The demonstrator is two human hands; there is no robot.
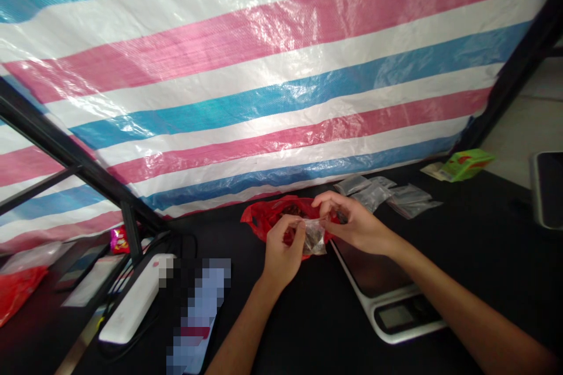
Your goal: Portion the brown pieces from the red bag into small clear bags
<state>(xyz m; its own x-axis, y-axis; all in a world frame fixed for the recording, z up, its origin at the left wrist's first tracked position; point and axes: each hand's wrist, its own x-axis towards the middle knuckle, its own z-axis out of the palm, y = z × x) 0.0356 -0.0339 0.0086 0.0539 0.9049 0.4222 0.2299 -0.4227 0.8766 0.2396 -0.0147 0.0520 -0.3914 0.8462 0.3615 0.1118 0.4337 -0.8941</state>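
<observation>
Between my two hands is a small clear zip bag [315,238] with some greyish-brown contents I cannot make out. My left hand [284,246] pinches its upper left edge between thumb and finger. At the upper right edge, my right hand [352,222] pinches the bag too, with its fingers bent. Just behind them an open red plastic bag [259,217] lies on the black table, dark reddish-brown bits inside it. A kitchen scale [378,304] with a dark plate and a small display sits under my right forearm, which covers part of it.
Several small clear bags [372,193] lie behind my right hand, and a green packet [468,165] is farther right. On the left are a white power strip [136,299] with cables, a blurred-out phone [200,316] and another red bag [20,290]. Striped sheeting [264,82] hangs behind the table.
</observation>
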